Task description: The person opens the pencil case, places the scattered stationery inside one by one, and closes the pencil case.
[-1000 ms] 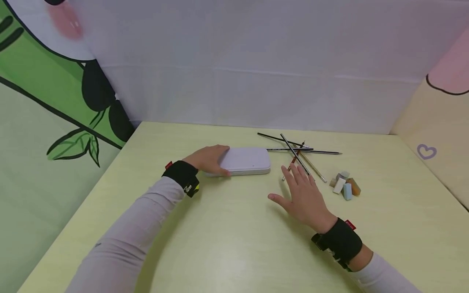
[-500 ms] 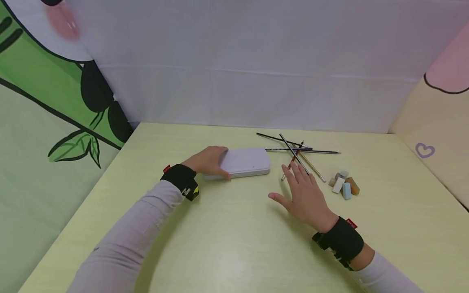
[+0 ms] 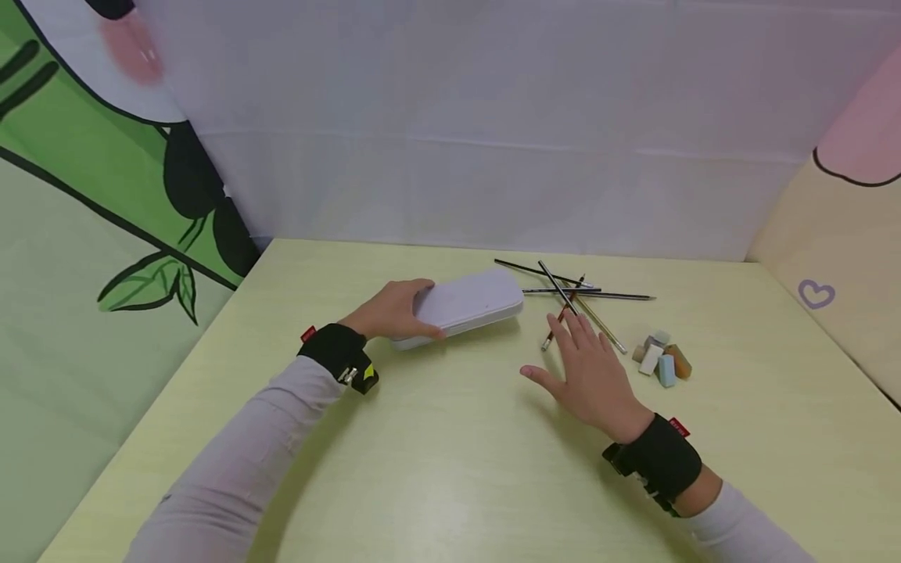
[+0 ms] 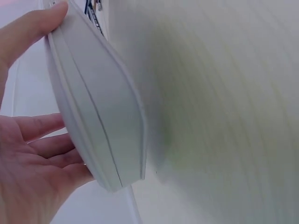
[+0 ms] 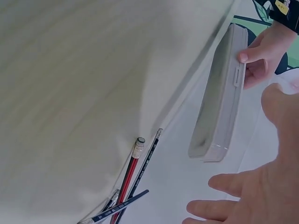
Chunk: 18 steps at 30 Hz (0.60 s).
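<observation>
Left fingers gripping a closed white case, contents hidden, right fingers spread near pencils

A pale yellow counter meets a lavender-white backdrop crossed by a horizontal crease. The left-hand panel is pale green, printed with a brighter green band, black rounded shapes, a black-outlined leaf and, higher up, a soft pink patch. Opposite, a cream panel carries a purple heart outline below a pink area edged in black.
</observation>
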### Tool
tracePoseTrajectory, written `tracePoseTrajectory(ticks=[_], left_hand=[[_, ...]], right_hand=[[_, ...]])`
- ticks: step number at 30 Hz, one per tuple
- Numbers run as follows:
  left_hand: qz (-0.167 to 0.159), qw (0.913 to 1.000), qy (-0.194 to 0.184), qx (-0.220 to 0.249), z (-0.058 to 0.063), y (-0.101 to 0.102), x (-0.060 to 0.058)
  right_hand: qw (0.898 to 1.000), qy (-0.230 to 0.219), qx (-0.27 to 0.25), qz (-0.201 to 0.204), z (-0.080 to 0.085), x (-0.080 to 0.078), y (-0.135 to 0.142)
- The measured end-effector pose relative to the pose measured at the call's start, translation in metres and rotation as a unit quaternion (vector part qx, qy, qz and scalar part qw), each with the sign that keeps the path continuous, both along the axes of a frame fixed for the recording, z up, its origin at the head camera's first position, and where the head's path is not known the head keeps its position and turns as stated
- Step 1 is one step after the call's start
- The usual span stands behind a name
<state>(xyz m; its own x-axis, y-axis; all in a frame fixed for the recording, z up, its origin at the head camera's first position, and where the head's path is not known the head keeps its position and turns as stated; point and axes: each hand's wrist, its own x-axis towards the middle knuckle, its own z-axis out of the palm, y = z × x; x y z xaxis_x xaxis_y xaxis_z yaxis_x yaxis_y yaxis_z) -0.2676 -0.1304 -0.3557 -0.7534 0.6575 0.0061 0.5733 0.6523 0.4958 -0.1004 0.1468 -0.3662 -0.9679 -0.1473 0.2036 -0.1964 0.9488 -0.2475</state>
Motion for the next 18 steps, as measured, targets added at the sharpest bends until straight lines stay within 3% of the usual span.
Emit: tracePoseTrajectory(ticks=[11,18], left_hand=[[0.005,0.993,-0.052,0.106,0.009,0.001,0.013],[0.008,0.9791,-0.104,0.175,0.016,0.009,0.023]], right_hand=[[1.0,0.009,-0.004,-0.002,0.007,-0.004,0.006],[1.0,0.01,-0.011,-0.004,0.014,-0.005,0.008]])
